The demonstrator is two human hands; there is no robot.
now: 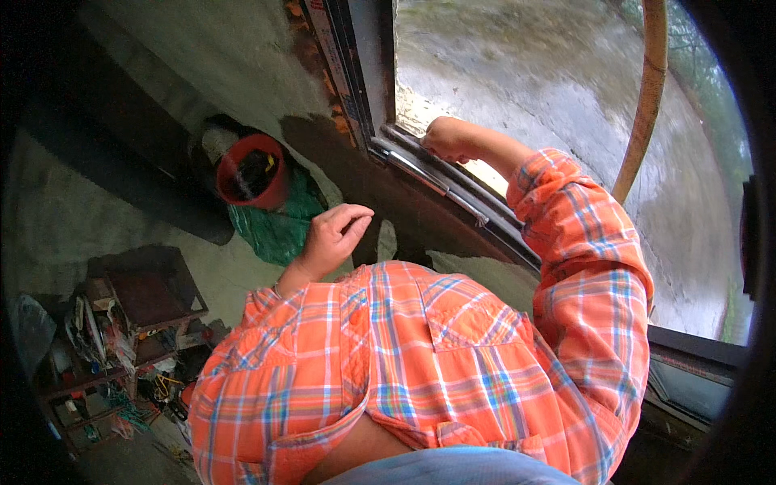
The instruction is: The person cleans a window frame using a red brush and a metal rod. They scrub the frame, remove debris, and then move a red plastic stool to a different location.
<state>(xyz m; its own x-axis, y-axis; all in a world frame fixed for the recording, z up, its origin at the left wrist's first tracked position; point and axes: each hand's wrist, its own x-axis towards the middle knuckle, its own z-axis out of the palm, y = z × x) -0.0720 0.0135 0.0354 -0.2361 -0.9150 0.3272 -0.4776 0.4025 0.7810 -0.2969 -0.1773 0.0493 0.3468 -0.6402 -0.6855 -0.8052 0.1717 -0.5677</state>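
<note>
My left hand (334, 235) is in front of my chest, over the dark strip of wall below the window. Its fingers are together, with the thumb tip close to the fingertips, and I see nothing held there. At the window opening, my right hand (450, 140) is curled in a fist over the dark window frame (393, 60), low down near its corner. What its fingers may hold is hidden. Just inside that hand, a slim tool with a shiny metallic part (418, 171) lies along the sill (503, 227); its far end looks frayed.
A red bucket (276, 182) with dark contents stands beyond my left hand, beside a green plastic bag (270, 233). Lower left, a rusty metal rack (154, 291) holds cords and mixed items. A curved brown pole (648, 91) rises outside the window.
</note>
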